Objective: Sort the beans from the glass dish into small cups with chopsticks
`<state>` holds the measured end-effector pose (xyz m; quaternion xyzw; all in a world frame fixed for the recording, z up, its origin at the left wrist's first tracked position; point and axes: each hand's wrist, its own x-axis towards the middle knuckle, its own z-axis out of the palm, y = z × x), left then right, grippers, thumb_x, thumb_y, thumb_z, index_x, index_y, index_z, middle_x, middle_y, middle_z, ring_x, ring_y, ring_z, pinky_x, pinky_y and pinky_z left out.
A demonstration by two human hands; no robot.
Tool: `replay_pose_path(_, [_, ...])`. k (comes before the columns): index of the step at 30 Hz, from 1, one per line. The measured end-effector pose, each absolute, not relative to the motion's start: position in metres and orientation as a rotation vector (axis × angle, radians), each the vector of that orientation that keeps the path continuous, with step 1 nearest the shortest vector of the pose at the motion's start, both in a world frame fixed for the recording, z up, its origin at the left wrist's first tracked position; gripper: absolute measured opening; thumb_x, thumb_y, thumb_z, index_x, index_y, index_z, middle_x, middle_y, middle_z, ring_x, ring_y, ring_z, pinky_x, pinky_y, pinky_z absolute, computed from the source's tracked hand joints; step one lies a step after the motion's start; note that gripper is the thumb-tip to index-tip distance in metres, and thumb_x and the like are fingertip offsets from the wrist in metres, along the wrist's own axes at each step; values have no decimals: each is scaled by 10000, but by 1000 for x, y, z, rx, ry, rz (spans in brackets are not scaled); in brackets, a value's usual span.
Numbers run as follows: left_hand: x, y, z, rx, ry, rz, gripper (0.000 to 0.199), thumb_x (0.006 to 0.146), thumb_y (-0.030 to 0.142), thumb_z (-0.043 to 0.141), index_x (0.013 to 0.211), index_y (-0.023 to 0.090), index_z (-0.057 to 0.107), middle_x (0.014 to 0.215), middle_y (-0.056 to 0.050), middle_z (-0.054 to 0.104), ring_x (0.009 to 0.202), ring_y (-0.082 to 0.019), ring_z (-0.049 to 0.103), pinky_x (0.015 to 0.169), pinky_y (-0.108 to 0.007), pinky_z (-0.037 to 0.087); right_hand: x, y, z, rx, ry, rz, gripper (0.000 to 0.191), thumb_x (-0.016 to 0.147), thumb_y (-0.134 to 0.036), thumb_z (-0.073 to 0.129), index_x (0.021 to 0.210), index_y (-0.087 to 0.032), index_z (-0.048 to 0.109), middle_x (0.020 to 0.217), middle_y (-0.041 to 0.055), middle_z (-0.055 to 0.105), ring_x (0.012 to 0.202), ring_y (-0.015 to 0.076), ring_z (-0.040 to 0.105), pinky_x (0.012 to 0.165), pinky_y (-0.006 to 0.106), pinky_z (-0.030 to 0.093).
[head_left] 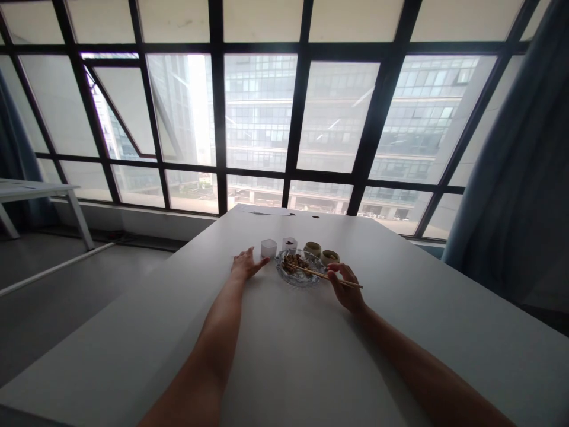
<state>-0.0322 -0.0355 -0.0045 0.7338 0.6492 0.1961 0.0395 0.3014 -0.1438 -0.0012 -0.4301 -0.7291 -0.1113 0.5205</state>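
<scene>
Tan chopsticks (311,272) are being held in the curled fingers of the right hand (345,286), right of the frame's centre, their tips reaching brown pieces (299,263) in a clear dish (302,281) below centre. Further left, the left hand (246,264) is resting spread and empty beside a whitish cup (268,248).

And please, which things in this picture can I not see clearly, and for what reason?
All in the head view:
Brown pieces in the glass dish: too small to identify.
Left hand: too small to tell whether its thumb touches the nearest white cup.
Chopsticks: partly hidden by the right hand.
Left arm: cut off by the bottom edge.
</scene>
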Motion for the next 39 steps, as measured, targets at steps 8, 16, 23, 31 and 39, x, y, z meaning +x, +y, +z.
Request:
replay_pose_path(8, [-38, -16, -9, 2288, 1937, 538, 846, 848, 786, 198, 1409, 204, 447, 1459, -126, 502, 1347, -283, 453, 1113, -415, 308, 295, -146, -1, -1034, -1830, -217, 251, 943, -470, 516, 944, -229, 585, 894, 80, 666, 842, 255, 640, 769, 416, 512])
replay_pose_path(16, [-38, -11, -13, 2342, 1925, 451, 788, 863, 782, 171, 1263, 243, 584, 1380, -103, 580, 1352, -280, 441, 1127, -427, 291, 289, -149, 1, -1039, -1895, -198, 298, 917, -513, 539, 976, -230, 610, 967, 102, 659, 960, 284, 624, 855, 451, 492])
replay_pose_path(23, [-38, -13, -11, 2362, 1909, 404, 734, 904, 723, 147, 1300, 263, 559, 1400, -107, 562, 1389, -275, 397, 1128, -466, 281, 288, -145, -1, -1097, -1900, -229, 354, 904, -560, 549, 969, -218, 616, 1009, 115, 662, 986, 288, 619, 865, 443, 476])
replay_pose_path(31, [-45, 12, -6, 2354, 1915, 444, 716, 921, 699, 140, 1303, 255, 552, 1475, -99, 489, 1386, -259, 408, 1109, -462, 319, 287, -139, -5, -1090, -1930, -295, 340, 903, -537, 569, 991, -214, 626, 996, 107, 671, 964, 275, 627, 828, 407, 469])
replay_pose_path(39, [-50, 23, -3, 2375, 1868, 506, 761, 920, 701, 70, 1188, 245, 617, 1310, -90, 627, 1249, -282, 535, 1057, -436, 374, 289, -146, 1, -1213, -1950, -390, 606, 907, -598, 489, 1388, -229, 472, 1375, 142, 555, 1296, 340, 484, 1115, 513, 225])
